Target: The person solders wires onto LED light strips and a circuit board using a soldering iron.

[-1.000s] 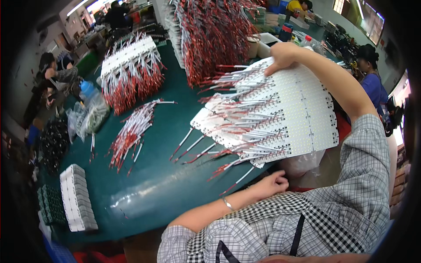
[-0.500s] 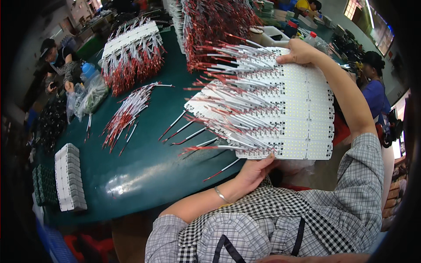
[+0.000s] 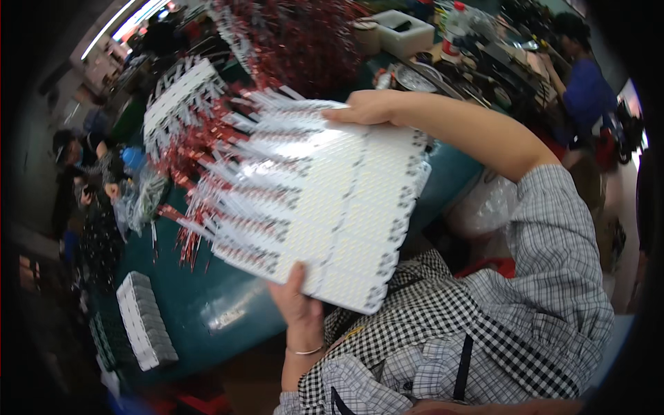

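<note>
Between my hands I hold a white LED circuit board panel (image 3: pixel 346 200), tilted above the table, with rows of small yellowish dots. Red and white wires (image 3: pixel 228 200) fan out from its left side, blurred by motion. My left hand (image 3: pixel 299 304) grips the lower edge, its thumb on the face. At the top edge my right hand (image 3: pixel 373 108) is closed on the panel, most of its fingers hidden behind. Beyond the wires, a stack of wired white boards (image 3: pixel 181 97) stands on the table. The panel hides the part of the table beneath it.
The green table (image 3: pixel 228 304) carries a row of white boards (image 3: pixel 144 321) at the near left. A large heap of red and white wires (image 3: pixel 297 41) rises at the back. Farther right are a white foam box (image 3: pixel 401 34) and a red-capped bottle (image 3: pixel 453 31). Two people sit nearby.
Both hands have carried the panel leftward over the table and turned it, its lower edge now sloping down to the right. The view has tilted too. The loose wire bundle is now mostly covered.
</note>
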A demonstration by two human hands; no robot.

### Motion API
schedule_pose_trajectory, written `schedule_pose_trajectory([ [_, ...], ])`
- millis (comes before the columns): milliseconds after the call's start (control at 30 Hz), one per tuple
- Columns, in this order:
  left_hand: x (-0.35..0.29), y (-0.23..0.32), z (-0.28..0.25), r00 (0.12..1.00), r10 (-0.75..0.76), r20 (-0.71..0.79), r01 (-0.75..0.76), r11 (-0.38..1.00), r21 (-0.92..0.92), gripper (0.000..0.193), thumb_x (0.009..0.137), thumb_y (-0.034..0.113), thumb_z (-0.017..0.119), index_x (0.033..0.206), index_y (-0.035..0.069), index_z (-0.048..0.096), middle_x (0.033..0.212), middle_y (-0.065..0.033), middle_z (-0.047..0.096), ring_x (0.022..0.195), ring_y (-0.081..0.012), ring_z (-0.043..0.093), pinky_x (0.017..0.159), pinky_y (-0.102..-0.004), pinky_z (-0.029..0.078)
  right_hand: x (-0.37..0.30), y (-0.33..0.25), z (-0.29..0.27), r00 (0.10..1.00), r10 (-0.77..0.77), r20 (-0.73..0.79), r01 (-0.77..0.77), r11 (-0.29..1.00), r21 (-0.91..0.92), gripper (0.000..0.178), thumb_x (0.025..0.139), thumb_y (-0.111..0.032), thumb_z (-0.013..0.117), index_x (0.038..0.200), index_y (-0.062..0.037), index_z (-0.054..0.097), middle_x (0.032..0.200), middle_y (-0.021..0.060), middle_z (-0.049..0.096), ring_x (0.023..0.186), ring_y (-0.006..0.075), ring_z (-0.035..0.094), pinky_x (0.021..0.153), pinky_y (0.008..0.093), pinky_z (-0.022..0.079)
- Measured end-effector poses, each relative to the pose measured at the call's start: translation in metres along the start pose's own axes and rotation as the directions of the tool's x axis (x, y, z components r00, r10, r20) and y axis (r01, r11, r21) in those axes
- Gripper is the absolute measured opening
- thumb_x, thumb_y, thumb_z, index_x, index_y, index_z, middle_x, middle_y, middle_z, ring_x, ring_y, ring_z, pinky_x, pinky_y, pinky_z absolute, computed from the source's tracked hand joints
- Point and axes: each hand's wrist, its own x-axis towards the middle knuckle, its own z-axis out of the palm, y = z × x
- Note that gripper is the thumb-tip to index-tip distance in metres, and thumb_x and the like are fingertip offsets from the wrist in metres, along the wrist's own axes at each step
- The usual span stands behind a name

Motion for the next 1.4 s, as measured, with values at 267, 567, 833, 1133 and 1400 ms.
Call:
schedule_pose_trajectory([
  [267,-0.042,0.059,-0.044,0.990,-0.140,0.032,0.140,0.990,-0.006,0.086,0.075,0.041,0.054,0.144,0.000,0.024,0.138,-0.0231,0.040,0.121,-0.0385,0.046,0.100,-0.0495,0.042,0.103,0.016,0.026,0.946,-0.279,0.165,0.318,0.897,-0.307,0.061,0.078,-0.051,0.068,0.119,-0.0069,0.061,0.115,0.0162,0.061,0.097,0.0315,0.061,0.087,0.0415,0.049],
  [567,-0.070,0.087,-0.097,1.000,-0.016,0.023,0.017,0.999,-0.052,0.085,0.079,0.042,0.054,0.147,0.004,0.022,0.142,-0.0233,0.036,0.127,-0.0422,0.040,0.102,-0.0543,0.038,0.116,-0.021,0.073,0.884,-0.254,0.393,0.448,0.704,-0.552,0.087,0.057,-0.051,0.084,0.124,-0.0052,0.052,0.126,0.0156,0.053,0.118,0.0331,0.048,0.098,0.0410,0.040],
  [833,-0.037,0.079,-0.109,0.989,0.125,0.081,-0.110,0.980,-0.168,0.081,0.069,0.012,0.065,0.138,-0.009,0.028,0.132,-0.0272,0.046,0.115,-0.0402,0.054,0.097,-0.0493,0.048,0.102,-0.015,0.061,0.848,-0.294,0.441,0.508,0.685,-0.521,0.087,0.046,-0.041,0.092,0.113,-0.0040,0.053,0.117,0.0158,0.053,0.111,0.0316,0.048,0.091,0.0381,0.043],
  [1133,-0.029,0.070,-0.118,0.995,0.044,0.086,-0.024,0.977,-0.214,0.065,0.070,0.001,0.068,0.129,-0.009,0.043,0.121,-0.0207,0.058,0.105,-0.0307,0.062,0.092,-0.0409,0.051,0.119,-0.015,0.062,0.847,-0.317,0.428,0.524,0.641,-0.561,0.095,0.037,-0.046,0.093,0.112,-0.0019,0.054,0.112,0.0162,0.056,0.111,0.0328,0.050,0.093,0.0378,0.043],
  [1400,-0.041,0.080,-0.116,0.994,0.080,0.070,-0.068,0.983,-0.169,0.065,0.069,0.000,0.067,0.129,-0.010,0.042,0.120,-0.0212,0.058,0.106,-0.0322,0.061,0.093,-0.0421,0.050,0.093,-0.020,0.023,0.831,-0.361,0.424,0.552,0.635,-0.541,0.076,0.041,-0.045,0.091,0.095,-0.0012,0.061,0.102,0.0152,0.056,0.100,0.0314,0.055,0.083,0.0374,0.047],
])
